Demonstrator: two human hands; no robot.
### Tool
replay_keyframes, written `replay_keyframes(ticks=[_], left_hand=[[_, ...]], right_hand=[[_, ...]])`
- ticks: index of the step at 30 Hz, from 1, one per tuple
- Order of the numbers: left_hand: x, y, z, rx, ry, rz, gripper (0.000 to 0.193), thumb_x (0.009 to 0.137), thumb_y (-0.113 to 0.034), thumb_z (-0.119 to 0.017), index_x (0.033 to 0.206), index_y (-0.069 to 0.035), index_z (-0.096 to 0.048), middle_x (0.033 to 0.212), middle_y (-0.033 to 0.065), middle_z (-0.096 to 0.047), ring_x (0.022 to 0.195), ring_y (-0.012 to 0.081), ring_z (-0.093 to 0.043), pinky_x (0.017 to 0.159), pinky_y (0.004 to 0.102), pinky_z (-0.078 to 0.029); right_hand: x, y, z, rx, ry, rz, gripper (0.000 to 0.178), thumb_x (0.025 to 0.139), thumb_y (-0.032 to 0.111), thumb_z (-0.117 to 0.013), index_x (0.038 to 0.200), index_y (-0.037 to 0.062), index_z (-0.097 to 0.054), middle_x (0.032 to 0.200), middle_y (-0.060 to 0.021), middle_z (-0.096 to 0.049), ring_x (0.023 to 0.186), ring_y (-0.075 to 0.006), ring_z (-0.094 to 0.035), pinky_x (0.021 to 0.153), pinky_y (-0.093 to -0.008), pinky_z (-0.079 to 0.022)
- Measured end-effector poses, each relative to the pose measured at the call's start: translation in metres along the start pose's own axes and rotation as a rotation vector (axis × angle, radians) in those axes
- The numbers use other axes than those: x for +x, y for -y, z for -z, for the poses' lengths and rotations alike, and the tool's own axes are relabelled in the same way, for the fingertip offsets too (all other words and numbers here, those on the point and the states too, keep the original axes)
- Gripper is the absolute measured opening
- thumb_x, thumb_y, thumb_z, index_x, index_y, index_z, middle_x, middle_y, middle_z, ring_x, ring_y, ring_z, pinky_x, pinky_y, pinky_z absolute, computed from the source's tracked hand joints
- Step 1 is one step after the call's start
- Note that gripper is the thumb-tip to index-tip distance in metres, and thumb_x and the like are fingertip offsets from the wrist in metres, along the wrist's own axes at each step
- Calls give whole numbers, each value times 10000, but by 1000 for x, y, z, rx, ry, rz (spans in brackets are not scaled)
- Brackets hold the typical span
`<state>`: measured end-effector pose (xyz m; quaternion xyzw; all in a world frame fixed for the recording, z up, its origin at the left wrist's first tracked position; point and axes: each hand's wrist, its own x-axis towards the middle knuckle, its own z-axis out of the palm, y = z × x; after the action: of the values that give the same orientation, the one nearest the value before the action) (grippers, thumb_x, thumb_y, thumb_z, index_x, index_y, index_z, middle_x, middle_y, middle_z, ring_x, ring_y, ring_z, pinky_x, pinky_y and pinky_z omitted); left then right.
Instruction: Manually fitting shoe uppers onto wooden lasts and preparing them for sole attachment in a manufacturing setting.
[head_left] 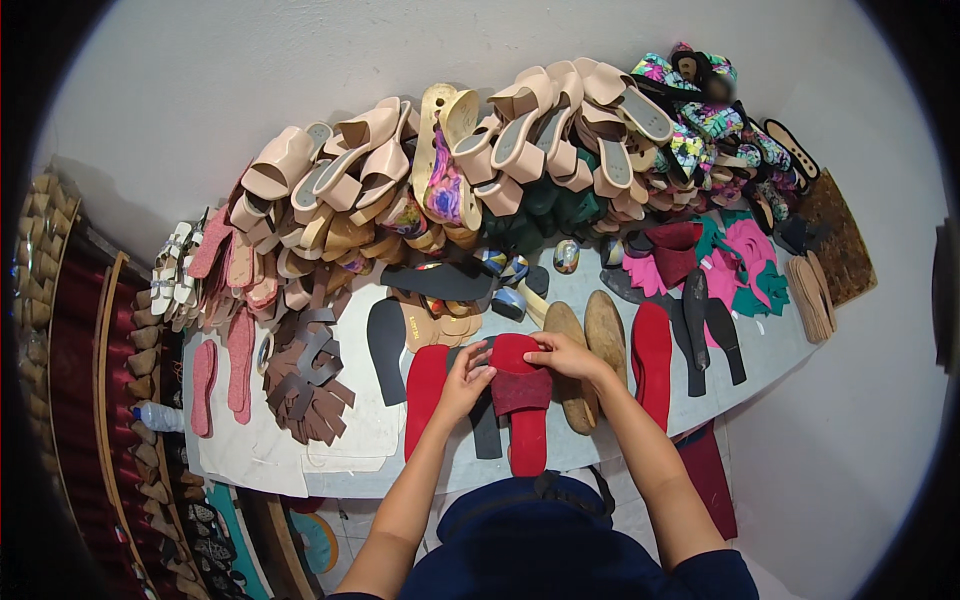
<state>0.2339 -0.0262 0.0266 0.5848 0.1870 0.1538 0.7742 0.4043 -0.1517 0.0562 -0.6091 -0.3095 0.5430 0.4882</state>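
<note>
Three red insoles (652, 355), two wooden lasts (590, 350), one bottle (155, 417)

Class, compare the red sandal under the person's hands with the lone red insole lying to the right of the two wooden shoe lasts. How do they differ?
The red sandal carries a dark red strap across its front; the red insole is a bare flat piece. Both the left hand and the right hand touch the sandal; the insole lies untouched. The sandal reaches the table's near edge; the insole lies farther back. Both are red and foot-shaped.
</note>
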Motion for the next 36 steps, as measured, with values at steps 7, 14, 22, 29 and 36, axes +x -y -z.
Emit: replay_keyframes(ticks=[7, 14, 22, 29, 36], left_hand=[[-1, 17, -10, -163, -71, 18, 466, 851, -88, -482, 1266, -23, -279, 1197, 161, -423, 1080, 180, -443, 890, 272, -373], [0, 18, -17, -250, -152, 30, 526, 874, -83, -439, 1321, -37, -166, 1141, 171, -477, 992, 170, -508, 872, 274, -392], [3, 25, -20, -273, -182, 68, 432, 886, -101, -421, 1279, -14, -265, 1109, 140, -500, 982, 158, -514, 854, 274, -410], [2, 24, -31, -401, -214, 131, 342, 913, -173, -370, 1213, -7, -374, 1106, 103, -502, 988, 156, -508, 857, 280, -414], [4, 33, -40, -450, -332, 90, 343, 927, -242, -319, 1186, -31, -399, 1116, 98, -495, 1020, 171, -489, 870, 297, -406]], right_hand=[[4, -10, -2, 12, -38, 3, 228, 821, 133, -539, 1009, 3, -524, 851, -9, -565, 764, -75, -503, 682, -209, -404], [12, -19, -4, -93, -82, -6, 186, 820, 128, -533, 960, 5, -526, 818, -8, -554, 742, -75, -492, 667, -213, -400], [13, -23, -3, -125, -86, -19, 165, 823, 133, -528, 933, 10, -522, 794, -2, -546, 722, -75, -485, 650, -217, -397], [14, -24, -4, -126, -80, -39, 185, 830, 138, -512, 962, 9, -514, 842, -18, -550, 753, -85, -494, 682, -223, -406], [14, -25, -10, -101, -113, -55, 219, 833, 125, -490, 1014, 3, -484, 897, -32, -540, 800, -96, -487, 717, -230, -401]])
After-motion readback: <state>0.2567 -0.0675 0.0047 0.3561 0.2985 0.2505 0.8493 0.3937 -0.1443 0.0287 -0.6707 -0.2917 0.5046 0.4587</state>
